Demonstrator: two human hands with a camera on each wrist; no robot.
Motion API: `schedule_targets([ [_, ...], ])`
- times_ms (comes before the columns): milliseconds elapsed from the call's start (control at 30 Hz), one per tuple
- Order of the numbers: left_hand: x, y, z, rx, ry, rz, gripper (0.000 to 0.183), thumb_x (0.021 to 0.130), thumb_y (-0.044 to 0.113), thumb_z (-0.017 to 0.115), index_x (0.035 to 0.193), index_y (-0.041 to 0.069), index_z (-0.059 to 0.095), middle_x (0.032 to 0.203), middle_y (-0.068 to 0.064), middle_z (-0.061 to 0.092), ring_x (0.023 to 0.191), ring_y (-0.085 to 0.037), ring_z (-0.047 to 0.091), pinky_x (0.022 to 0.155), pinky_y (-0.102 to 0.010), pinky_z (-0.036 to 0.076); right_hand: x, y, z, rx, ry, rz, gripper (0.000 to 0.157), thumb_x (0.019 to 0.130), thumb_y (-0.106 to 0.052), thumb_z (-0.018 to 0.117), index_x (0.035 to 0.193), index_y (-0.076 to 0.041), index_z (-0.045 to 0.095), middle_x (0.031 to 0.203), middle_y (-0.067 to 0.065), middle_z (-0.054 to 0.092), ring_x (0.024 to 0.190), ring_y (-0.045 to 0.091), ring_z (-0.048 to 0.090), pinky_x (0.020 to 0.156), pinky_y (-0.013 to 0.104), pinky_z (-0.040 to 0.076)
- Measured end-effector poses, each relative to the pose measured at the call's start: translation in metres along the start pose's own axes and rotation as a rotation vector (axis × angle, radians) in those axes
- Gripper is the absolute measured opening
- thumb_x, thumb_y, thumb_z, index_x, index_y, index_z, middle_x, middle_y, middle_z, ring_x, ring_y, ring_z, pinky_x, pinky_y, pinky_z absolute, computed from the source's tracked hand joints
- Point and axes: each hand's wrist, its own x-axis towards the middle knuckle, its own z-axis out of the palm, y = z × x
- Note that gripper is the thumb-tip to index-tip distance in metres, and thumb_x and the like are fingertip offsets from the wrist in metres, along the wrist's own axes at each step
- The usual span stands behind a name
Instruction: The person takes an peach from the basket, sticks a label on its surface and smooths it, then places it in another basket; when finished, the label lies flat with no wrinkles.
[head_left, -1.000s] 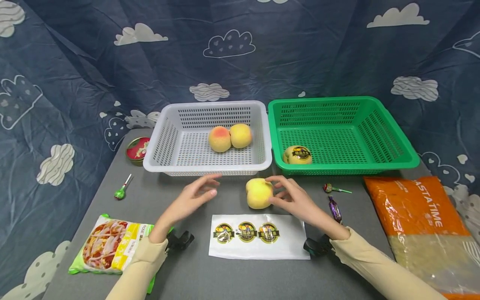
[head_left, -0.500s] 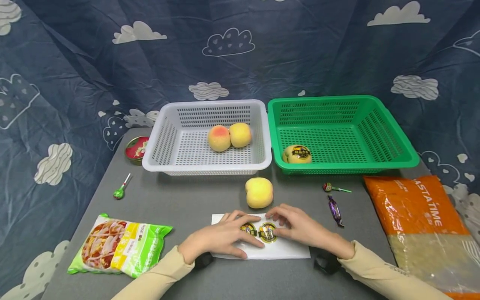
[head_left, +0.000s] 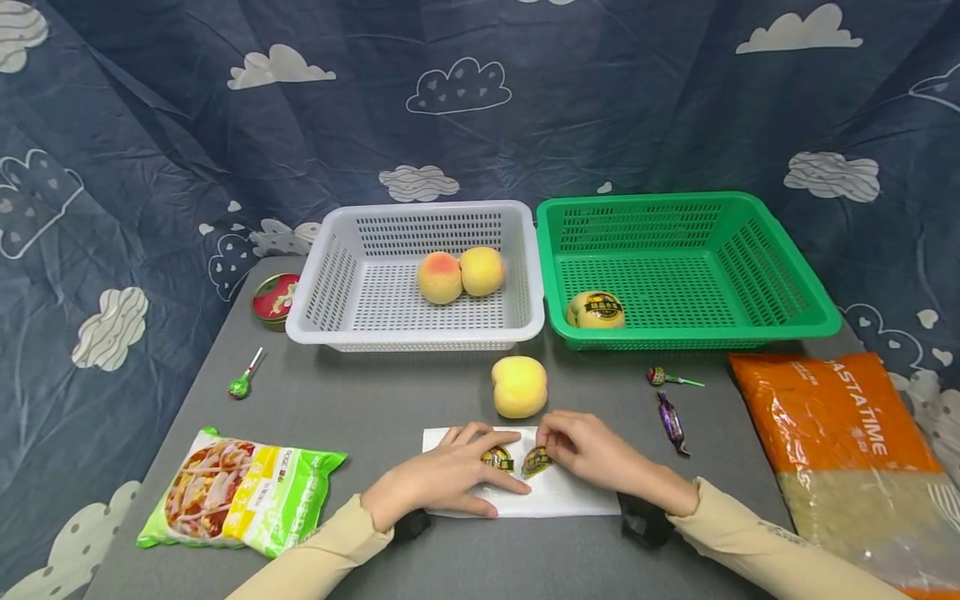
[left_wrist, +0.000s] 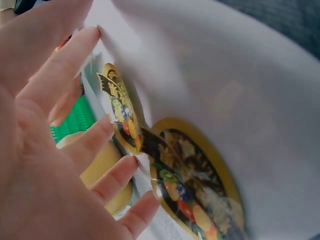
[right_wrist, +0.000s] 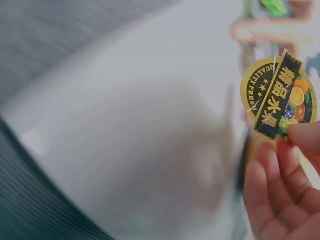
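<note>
My right hand (head_left: 596, 448) pinches the edge of a round black-and-gold fruit sticker (head_left: 535, 462) between thumb and fingertips. In the right wrist view the sticker (right_wrist: 279, 95) stands tilted up, its lower edge held. My left hand (head_left: 450, 471) lies with fingers spread on the white sticker sheet (head_left: 577, 498). Another sticker (head_left: 497, 458) shows between the left thumb and fingers, flat on the sheet; the left hand covers the sheet's left part. Just behind the sheet sits a yellow peach (head_left: 519, 387), touched by neither hand.
A white basket (head_left: 416, 337) at the back holds two peaches (head_left: 439, 278). The green basket (head_left: 712, 333) beside it holds a peach bearing a sticker (head_left: 596, 310). Food bags lie left (head_left: 240, 492) and right (head_left: 847, 467). Lollipops, a purple-wrapped candy (head_left: 672, 423) and a round tin (head_left: 274, 298) lie around.
My right hand has left the peach and come down to the sheet, where it now lifts a sticker's edge. My left hand has moved right onto the sheet.
</note>
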Motion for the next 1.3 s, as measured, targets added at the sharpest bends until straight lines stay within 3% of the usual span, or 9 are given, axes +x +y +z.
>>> schedule_targets([
  [167,0.002,-0.003,-0.010,-0.144,0.080,0.013,0.034,0.085,0.042,0.058,0.118,0.034,0.059,0.136,-0.001,0.037,0.118,-0.017,0.033,0.089,-0.035,0.034,0.009,-0.005,-0.022,0.116,0.070,0.014,0.020,0.079,0.007,0.060,0.088,-0.011,0.058,0.081,-0.004,0.056,0.071,0.008,0.051,0.063,0.023,0.047],
  [300,0.007,-0.008,-0.027,-0.286,0.316,0.005,0.025,0.084,0.027,0.064,0.108,0.022,0.065,0.116,0.002,0.050,0.107,-0.010,0.043,0.088,-0.030,0.038,0.021,-0.006,-0.032,0.128,0.169,0.012,0.021,0.080,0.005,0.062,0.095,-0.010,0.057,0.081,-0.002,0.056,0.071,0.010,0.052,0.062,0.026,0.048],
  [400,0.014,-0.014,-0.035,-0.353,0.516,-0.042,0.023,0.082,0.018,0.066,0.105,0.017,0.065,0.106,0.005,0.050,0.099,-0.008,0.046,0.082,-0.027,0.041,0.031,-0.005,-0.036,0.110,0.226,-0.004,0.021,0.082,0.003,0.062,0.097,-0.010,0.055,0.081,-0.003,0.055,0.070,0.010,0.052,0.061,0.026,0.047],
  [500,0.023,-0.019,-0.035,-0.378,0.615,-0.125,0.024,0.084,0.021,0.064,0.108,0.018,0.063,0.102,0.006,0.047,0.093,-0.009,0.047,0.074,-0.026,0.042,0.040,-0.001,-0.034,0.075,0.250,-0.030,0.020,0.082,0.002,0.062,0.096,-0.010,0.055,0.082,-0.001,0.056,0.071,0.009,0.052,0.062,0.026,0.047],
  [633,0.038,-0.023,-0.027,-0.383,0.634,-0.248,0.020,0.086,0.025,0.062,0.105,0.019,0.062,0.099,0.002,0.046,0.089,-0.014,0.047,0.072,-0.027,0.043,0.049,0.003,-0.030,0.016,0.262,-0.050,0.018,0.082,0.005,0.061,0.092,-0.009,0.056,0.084,0.000,0.055,0.071,0.008,0.051,0.062,0.024,0.046],
  [767,0.047,-0.027,-0.020,-0.423,0.639,-0.329,0.012,0.084,0.020,0.064,0.096,0.020,0.060,0.099,-0.001,0.041,0.092,-0.017,0.041,0.075,-0.030,0.039,0.047,0.007,-0.024,-0.027,0.270,-0.005,0.015,0.083,0.001,0.061,0.092,-0.010,0.057,0.085,0.001,0.050,0.071,0.010,0.049,0.062,0.026,0.045],
  [867,0.051,-0.030,-0.018,-0.572,0.616,-0.354,0.011,0.084,0.017,0.063,0.093,0.019,0.056,0.109,-0.006,0.038,0.100,-0.020,0.038,0.080,-0.036,0.039,0.043,0.008,-0.020,-0.001,0.249,0.064,0.016,0.085,-0.011,0.062,0.099,-0.011,0.054,0.094,0.003,0.048,0.080,0.015,0.051,0.067,0.032,0.047],
  [1033,0.054,-0.038,-0.019,-0.773,0.575,-0.339,0.008,0.087,0.018,0.060,0.089,0.013,0.053,0.124,-0.014,0.041,0.113,-0.021,0.040,0.086,-0.042,0.041,0.042,0.010,-0.011,0.147,0.189,0.144,0.033,0.085,-0.026,0.064,0.106,-0.011,0.043,0.117,0.012,0.046,0.096,0.022,0.052,0.077,0.040,0.047],
  [1300,0.053,-0.033,-0.031,-0.748,0.570,-0.276,0.008,0.087,0.012,0.059,0.088,0.006,0.054,0.114,-0.012,0.046,0.108,-0.026,0.039,0.088,-0.051,0.033,0.046,0.008,-0.004,0.372,0.215,0.174,0.035,0.081,-0.014,0.068,0.104,-0.007,0.042,0.128,0.020,0.040,0.099,0.030,0.052,0.076,0.039,0.046],
])
